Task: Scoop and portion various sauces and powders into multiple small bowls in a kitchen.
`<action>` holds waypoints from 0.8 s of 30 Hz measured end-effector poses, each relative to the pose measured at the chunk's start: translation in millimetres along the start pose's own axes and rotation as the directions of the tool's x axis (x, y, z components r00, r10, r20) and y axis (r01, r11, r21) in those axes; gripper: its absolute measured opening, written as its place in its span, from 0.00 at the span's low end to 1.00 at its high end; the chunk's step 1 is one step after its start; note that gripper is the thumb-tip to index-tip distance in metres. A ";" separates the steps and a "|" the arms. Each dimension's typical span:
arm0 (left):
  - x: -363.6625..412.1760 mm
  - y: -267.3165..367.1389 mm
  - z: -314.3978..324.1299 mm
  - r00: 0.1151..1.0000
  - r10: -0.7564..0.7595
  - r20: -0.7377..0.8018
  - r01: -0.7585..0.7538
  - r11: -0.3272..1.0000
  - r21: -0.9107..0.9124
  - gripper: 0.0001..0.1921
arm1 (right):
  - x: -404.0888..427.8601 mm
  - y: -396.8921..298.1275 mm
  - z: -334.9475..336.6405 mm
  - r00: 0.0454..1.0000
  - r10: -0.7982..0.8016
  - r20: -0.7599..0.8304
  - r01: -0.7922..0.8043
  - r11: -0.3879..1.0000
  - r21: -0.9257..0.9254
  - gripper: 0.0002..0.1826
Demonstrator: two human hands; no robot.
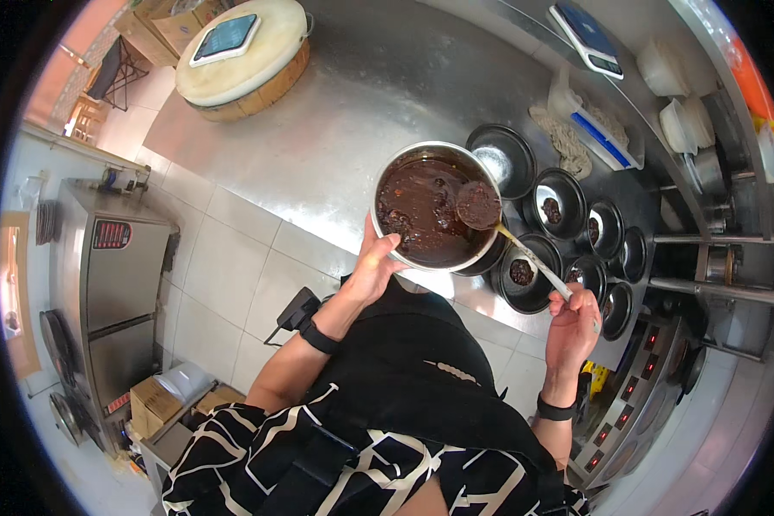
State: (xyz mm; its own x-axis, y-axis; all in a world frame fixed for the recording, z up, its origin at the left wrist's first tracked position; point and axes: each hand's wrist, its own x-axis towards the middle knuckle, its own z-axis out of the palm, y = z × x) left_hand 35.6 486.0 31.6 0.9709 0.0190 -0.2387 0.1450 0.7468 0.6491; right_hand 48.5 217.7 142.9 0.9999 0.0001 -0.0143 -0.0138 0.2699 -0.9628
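My left hand (375,267) grips the rim of a round metal pot (387,164), thumb over the edge. Dark reddish-brown sauce (419,200) with bits in it fills much of the pot. In my right hand (574,316) is the pale handle of a ladle (535,258). Its bowl, full of the same sauce, is over the pot's right side. Several black bowls stand to the right of the pot. A dark clump of sauce lies in the near bowl (504,284) and in another bowl (558,193) behind it. The back bowl (500,158) shows no clump.
A round chopping block (245,84) carries a white digital scale (226,40) on the steel counter (348,77). A cloth (562,145) lies beside a plastic bin (603,138). Another scale (585,39) sits on the shelf. A multi-burner cooker (619,403) stands at lower right.
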 end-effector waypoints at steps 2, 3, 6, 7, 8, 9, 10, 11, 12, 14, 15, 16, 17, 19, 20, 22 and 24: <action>0.3 1.4 -8.3 0.998 0.026 -0.049 -0.026 1.000 0.003 0.38 | 2.5 -4.9 -4.3 0.999 -0.043 -0.005 0.043 0.999 0.001 0.15; 0.0 3.9 -10.5 0.996 0.041 -0.080 -0.039 0.999 0.024 0.37 | 4.1 -6.8 -9.3 0.998 -0.053 0.013 0.053 0.999 0.001 0.15; -0.8 8.8 -22.4 0.991 0.072 -0.109 -0.071 0.997 0.014 0.36 | 4.3 -9.2 -19.1 0.998 -0.050 -0.026 0.049 0.997 -0.061 0.15; 0.3 7.3 -30.3 0.991 0.077 -0.111 -0.075 0.997 0.021 0.36 | 4.1 -5.6 -24.9 0.999 -0.040 -0.026 0.039 0.998 -0.051 0.15; 0.2 8.6 -32.7 0.991 0.072 -0.113 -0.070 0.997 0.021 0.36 | 3.5 0.0 -27.6 0.999 -0.036 -0.030 0.034 0.998 -0.052 0.15; 0.0 9.5 -34.7 0.989 0.083 -0.124 -0.082 0.997 0.017 0.35 | 3.0 7.2 -29.9 0.999 -0.047 -0.015 0.044 0.985 -0.169 0.16; -0.4 10.2 -36.8 0.986 0.094 -0.135 -0.093 0.996 0.013 0.35 | 2.9 16.9 -33.6 0.998 -0.055 0.002 0.054 0.957 -0.284 0.16; -1.0 9.2 -40.4 0.985 0.093 -0.148 -0.092 0.996 0.012 0.33 | 5.7 33.5 -44.4 0.989 -0.069 0.134 0.118 0.906 -0.406 0.16; -0.3 9.3 -39.4 0.985 0.088 -0.146 -0.087 0.996 0.014 0.33 | 5.3 42.6 -42.5 0.984 -0.007 0.179 0.106 0.828 -0.550 0.15; -1.0 13.4 -34.5 0.982 0.105 -0.159 -0.088 0.990 0.111 0.35 | 2.3 68.8 -40.6 0.972 -0.004 0.237 0.154 0.770 -0.620 0.13; -0.9 14.6 -32.8 0.982 0.102 -0.160 -0.085 0.990 0.110 0.35 | 0.1 77.3 -38.1 0.950 0.005 0.313 0.226 0.680 -0.698 0.10; -0.2 15.3 -31.0 0.981 0.110 -0.162 -0.092 0.989 0.115 0.35 | -1.8 81.4 -36.1 0.923 0.025 0.384 0.300 0.579 -0.758 0.08; -0.6 15.8 -30.6 0.979 0.120 -0.166 -0.101 0.988 0.120 0.35 | -4.1 82.6 -34.6 0.923 0.028 0.383 0.298 0.580 -0.759 0.08; -0.8 16.1 -31.6 0.980 0.109 -0.166 -0.091 0.989 0.114 0.35 | -9.5 83.7 -34.1 0.894 0.007 0.449 0.392 0.474 -0.788 0.01; -0.8 16.5 -31.9 0.981 0.103 -0.163 -0.086 0.990 0.110 0.36 | -11.6 83.5 -35.0 0.894 0.009 0.447 0.390 0.474 -0.789 0.01; 0.2 15.7 -32.2 0.981 0.098 -0.166 -0.082 0.991 0.102 0.36 | -15.7 82.6 -38.2 0.843 -0.009 0.538 0.489 0.430 -0.759 0.01; 2.6 15.3 -31.3 0.981 0.094 -0.167 -0.079 0.992 0.093 0.36 | -19.0 82.2 -42.3 0.862 -0.035 0.506 0.464 0.454 -0.760 0.02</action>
State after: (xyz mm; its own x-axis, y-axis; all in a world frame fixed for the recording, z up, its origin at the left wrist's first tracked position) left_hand 34.4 518.3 18.3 0.9348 0.1999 -0.2936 0.0846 0.6775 0.7306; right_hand 28.2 199.2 52.6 0.8642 0.4777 0.1577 0.4553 -0.6095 -0.6490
